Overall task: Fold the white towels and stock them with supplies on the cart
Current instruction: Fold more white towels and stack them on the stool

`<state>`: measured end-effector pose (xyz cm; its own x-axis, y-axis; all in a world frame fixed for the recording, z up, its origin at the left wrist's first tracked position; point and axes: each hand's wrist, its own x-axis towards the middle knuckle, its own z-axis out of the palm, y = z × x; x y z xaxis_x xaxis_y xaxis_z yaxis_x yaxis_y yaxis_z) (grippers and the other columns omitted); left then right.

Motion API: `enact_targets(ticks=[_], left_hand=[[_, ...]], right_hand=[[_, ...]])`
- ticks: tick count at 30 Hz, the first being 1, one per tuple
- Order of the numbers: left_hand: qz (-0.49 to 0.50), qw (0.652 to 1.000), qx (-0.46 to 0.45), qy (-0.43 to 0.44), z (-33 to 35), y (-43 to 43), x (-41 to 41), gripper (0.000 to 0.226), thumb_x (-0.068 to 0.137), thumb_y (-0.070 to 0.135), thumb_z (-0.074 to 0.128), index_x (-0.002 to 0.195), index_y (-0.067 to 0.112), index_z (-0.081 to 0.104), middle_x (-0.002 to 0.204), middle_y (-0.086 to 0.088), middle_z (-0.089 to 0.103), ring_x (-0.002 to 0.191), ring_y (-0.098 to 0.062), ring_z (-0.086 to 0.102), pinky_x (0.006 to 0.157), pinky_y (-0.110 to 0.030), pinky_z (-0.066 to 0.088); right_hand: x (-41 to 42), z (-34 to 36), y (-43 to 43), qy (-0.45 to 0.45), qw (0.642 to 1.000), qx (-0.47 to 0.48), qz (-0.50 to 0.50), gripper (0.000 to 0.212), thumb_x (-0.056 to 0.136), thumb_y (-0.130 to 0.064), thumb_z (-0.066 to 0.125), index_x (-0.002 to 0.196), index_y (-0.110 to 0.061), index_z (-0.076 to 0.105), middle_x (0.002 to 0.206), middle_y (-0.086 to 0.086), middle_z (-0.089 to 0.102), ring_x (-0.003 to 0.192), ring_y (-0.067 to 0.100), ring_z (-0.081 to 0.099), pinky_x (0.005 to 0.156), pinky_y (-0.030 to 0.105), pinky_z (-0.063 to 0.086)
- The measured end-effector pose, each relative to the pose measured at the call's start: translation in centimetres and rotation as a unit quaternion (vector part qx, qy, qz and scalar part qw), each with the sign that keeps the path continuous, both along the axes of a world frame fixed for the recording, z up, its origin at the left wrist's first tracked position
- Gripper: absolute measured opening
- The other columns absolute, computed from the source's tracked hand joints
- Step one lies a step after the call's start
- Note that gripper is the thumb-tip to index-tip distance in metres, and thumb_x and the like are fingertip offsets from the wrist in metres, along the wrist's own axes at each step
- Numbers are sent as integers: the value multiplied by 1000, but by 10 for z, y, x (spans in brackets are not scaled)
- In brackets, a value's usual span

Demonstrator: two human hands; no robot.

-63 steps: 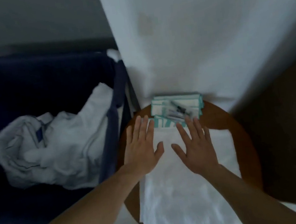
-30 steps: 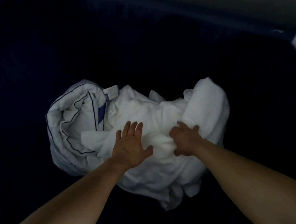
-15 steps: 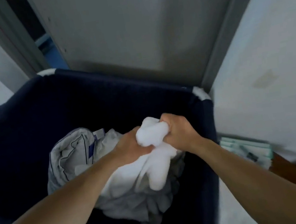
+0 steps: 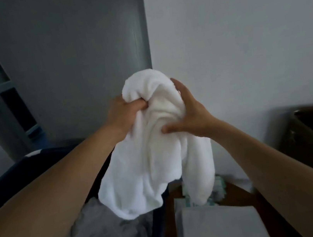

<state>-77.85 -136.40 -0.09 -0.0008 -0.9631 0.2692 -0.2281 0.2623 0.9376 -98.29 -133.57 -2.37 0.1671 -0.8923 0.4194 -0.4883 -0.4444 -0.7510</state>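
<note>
Grey and white walls meet behind a bunched white towel (image 4: 152, 149) held up above the dark bin (image 4: 2, 182) (linen inside). Left hand (image 4: 124, 111) fingers clench it; right hand (image 4: 189, 113) pinches its side. Below right lies a folded towel (image 4: 219, 228).

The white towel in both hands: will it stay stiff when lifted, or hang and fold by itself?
Probably floppy: the white towel sags in loose folds below the left hand and right hand. It looks light, since it bunches easily there.

The hanging towel (image 4: 151, 159) blocks the packets (image 4: 220, 189); the folded towel (image 4: 219, 228) below lies open.
</note>
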Motion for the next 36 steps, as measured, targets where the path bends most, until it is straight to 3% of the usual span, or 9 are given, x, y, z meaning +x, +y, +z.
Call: enact_targets(ticks=[3,7,11,13,15,20,24,30,36], left_hand=[[-40,998,18,50,15,14,-35,31,63,27,75,93,22,72,90,2,76,86,-16,71,78,-34,55],[-125,986,84,66,-3,20,-75,51,63,27,75,111,12,71,107,-8,74,102,-26,69,94,-46,54],[-175,979,107,15,-40,26,-109,48,64,45,76,106,22,70,101,-3,75,98,-24,69,94,-52,54],[-191,973,130,-25,-59,30,-122,73,61,60,75,121,21,62,111,-2,71,101,-24,67,93,-51,54],[-201,962,177,-46,-77,37,-131,98,63,66,73,142,18,41,129,-2,59,111,-25,60,98,-51,51],[-289,942,153,-68,-117,65,-136,104,70,67,72,154,30,21,148,11,37,133,-18,44,111,-47,40],[-432,884,165,-75,-132,94,-135,78,70,55,81,135,45,40,132,20,56,116,-2,59,96,-30,53],[-346,910,204,-103,-136,103,-142,63,77,25,84,130,23,50,117,-2,65,101,-22,67,82,-53,59],[-309,903,297,-35,-129,115,-171,66,71,34,87,128,26,54,116,-7,69,100,-31,69,78,-61,57]], right_hand=[[-46,-3,27,31,996,64,-45,129,54,-38,97,154,-39,15,149,-21,35,129,3,40,101,27,38],[-87,-24,56,-80,978,126,-147,58,59,-28,95,109,-23,67,107,1,71,102,22,68,89,48,56],[-106,-50,83,-128,953,148,-230,38,61,-24,91,91,-16,69,93,8,74,91,28,70,84,50,57],[-113,-60,94,-154,938,151,-270,33,59,-24,91,83,-17,70,85,6,75,84,26,72,77,47,60],[-119,-66,103,-192,922,163,-295,32,56,-22,92,80,-16,72,79,2,75,79,23,73,71,42,61],[-130,-70,116,-263,878,199,-347,32,54,-13,93,80,-11,75,75,3,76,71,22,74,65,36,62],[-131,-75,122,-283,851,239,-373,41,54,-18,94,88,-8,74,79,5,77,71,25,74,64,36,61],[-128,-83,120,-277,841,272,-377,43,56,-17,94,89,-1,71,85,11,75,73,27,73,62,34,60],[-140,-87,111,-296,823,335,-349,57,65,-19,91,109,3,63,100,18,71,86,36,71,76,50,60]])
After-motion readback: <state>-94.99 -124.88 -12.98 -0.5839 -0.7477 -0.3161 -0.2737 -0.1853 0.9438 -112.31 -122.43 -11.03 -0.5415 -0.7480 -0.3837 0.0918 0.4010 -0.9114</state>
